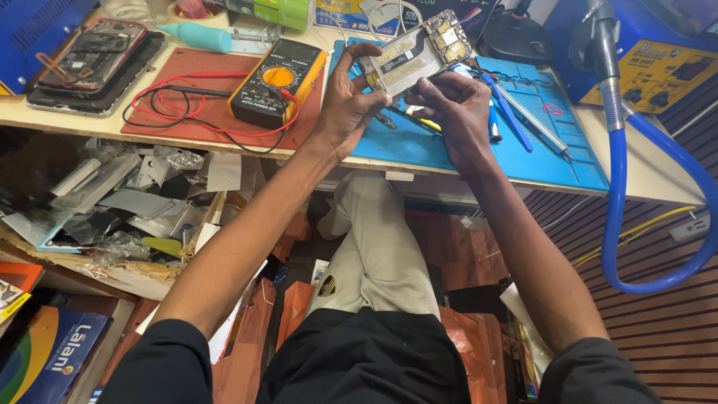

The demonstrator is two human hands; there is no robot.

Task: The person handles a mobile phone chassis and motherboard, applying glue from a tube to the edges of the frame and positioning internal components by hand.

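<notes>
A pale workbench [651, 168] stands over a cluttered lower shelf [112, 277], beside a slatted wooden wall [658, 314].

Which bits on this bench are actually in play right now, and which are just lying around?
In play:
opened phone
left hand
right hand
blue mat

Lying about:
multimeter
second opened phone
teal bottle
blue hose
</notes>
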